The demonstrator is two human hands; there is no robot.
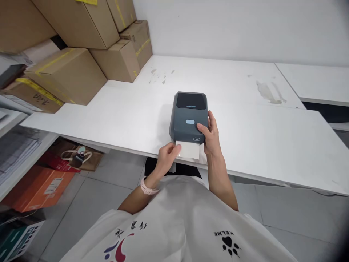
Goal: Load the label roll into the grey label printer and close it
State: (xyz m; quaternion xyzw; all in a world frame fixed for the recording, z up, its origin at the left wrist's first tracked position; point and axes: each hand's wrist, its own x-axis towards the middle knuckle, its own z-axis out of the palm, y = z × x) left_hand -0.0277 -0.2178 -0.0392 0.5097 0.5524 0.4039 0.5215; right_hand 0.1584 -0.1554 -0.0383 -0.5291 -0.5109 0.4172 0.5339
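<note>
A dark grey label printer (181, 125) with a black glossy top panel and a pale button sits near the front edge of the white table. From its front slot hangs a white paper label (190, 150). My left hand (167, 157) pinches the label's left edge between thumb and fingers. Along the printer's right side my right hand (212, 135) is wrapped, thumb on the top face near the button and fingers down the side. The fingertips beneath the printer are hidden.
Stacked cardboard boxes (72, 72) with yellow tape fill the table's left end. The white table (253, 145) runs along a white wall and has stained patches. Below at left, an orange box (40, 187) and bags stand by a shelf (29, 153).
</note>
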